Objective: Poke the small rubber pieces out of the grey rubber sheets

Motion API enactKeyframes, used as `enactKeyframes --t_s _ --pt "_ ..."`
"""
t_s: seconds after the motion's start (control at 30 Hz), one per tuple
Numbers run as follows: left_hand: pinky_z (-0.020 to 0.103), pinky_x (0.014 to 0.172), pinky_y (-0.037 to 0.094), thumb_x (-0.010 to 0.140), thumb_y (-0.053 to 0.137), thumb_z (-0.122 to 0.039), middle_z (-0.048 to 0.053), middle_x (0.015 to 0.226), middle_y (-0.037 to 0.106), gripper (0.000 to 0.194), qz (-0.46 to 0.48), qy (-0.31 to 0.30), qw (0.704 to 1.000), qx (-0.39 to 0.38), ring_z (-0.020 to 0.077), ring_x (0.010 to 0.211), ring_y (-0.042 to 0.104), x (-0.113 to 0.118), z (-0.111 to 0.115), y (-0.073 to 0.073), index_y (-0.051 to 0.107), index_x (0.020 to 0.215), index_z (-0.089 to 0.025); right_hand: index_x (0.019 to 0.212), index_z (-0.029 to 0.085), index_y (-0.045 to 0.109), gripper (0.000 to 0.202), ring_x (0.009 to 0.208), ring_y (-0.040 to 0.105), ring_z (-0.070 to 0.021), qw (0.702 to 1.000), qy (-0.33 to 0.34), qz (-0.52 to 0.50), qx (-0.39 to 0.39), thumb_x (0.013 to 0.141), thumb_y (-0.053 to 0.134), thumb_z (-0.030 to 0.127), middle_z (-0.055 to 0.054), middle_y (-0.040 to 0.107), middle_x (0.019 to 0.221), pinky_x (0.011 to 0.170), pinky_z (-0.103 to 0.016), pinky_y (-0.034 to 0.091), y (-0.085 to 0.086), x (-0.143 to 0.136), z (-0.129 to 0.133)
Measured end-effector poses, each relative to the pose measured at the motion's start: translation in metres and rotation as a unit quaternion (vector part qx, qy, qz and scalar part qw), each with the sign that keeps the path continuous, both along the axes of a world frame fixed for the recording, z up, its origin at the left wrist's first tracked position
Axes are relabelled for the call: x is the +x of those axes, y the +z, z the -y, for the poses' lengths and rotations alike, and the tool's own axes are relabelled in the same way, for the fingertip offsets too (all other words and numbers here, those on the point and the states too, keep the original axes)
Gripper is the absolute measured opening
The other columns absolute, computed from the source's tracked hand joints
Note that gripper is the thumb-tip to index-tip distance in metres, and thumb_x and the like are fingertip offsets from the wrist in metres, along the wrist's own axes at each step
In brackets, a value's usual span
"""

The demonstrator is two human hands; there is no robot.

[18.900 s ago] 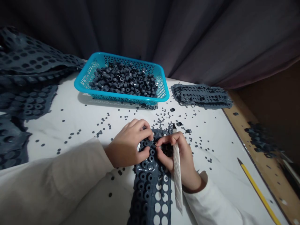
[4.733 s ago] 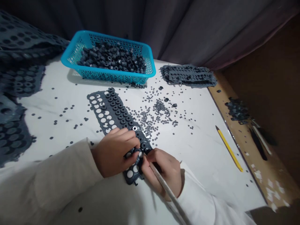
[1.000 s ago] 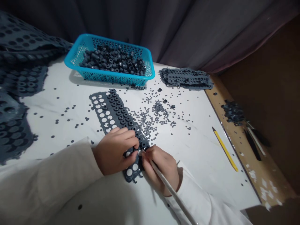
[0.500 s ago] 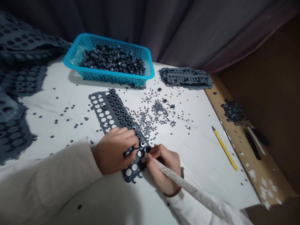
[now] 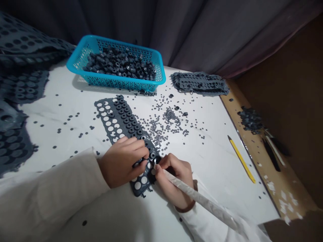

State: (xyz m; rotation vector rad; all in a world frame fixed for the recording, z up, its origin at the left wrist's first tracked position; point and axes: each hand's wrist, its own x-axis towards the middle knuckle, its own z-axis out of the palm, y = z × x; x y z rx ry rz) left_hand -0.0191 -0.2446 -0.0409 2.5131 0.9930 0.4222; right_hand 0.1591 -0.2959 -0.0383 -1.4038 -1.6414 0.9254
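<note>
The left hand (image 5: 123,163) hides a middle part of the dark grey perforated rubber strip (image 5: 117,112), the long white wrapped tool (image 5: 202,198) has its tip too small to tell, and the dark purple-grey cloth curtain (image 5: 196,33) is cut by the top edge.

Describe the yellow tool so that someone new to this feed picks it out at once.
Follow the right edge of the white tabletop, where it meets the tan wooden board. Just inside that edge lies a slim yellow pencil-shaped tool with a dark pointed tip. Unlike the white-wrapped stick in the right hand, it lies loose and is yellow.
</note>
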Motion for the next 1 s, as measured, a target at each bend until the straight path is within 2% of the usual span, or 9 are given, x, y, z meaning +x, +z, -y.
enactKeyframes --t_s 0.23,1.0 --pt "0.033 0.063 0.029 0.085 0.041 -0.022 0.002 0.074 0.053 0.016 -0.005 -0.003 1.000 0.011 0.0181 0.069 0.044 0.0001 0.0001 0.0012 0.053 0.074 -0.019 0.058 0.019 0.042 0.021 0.045 0.040 -0.0078 0.999 -0.013 -0.005 -0.036 0.075 0.055 0.018 0.004 0.049 0.050 0.044 -0.020 0.031 0.0035 -0.0024 -0.0039" --pt "0.032 0.062 0.029 0.088 0.038 -0.023 0.002 0.071 0.053 0.021 0.013 -0.008 0.999 0.037 0.0176 0.067 0.045 0.0015 0.0000 0.0003 0.053 0.074 -0.019 0.058 0.019 0.042 0.020 0.044 0.039 -0.0077 0.998 -0.017 -0.008 -0.052 0.073 0.055 0.018 0.005 0.047 0.050 0.044 -0.020 0.031 0.0032 -0.0036 -0.0044"
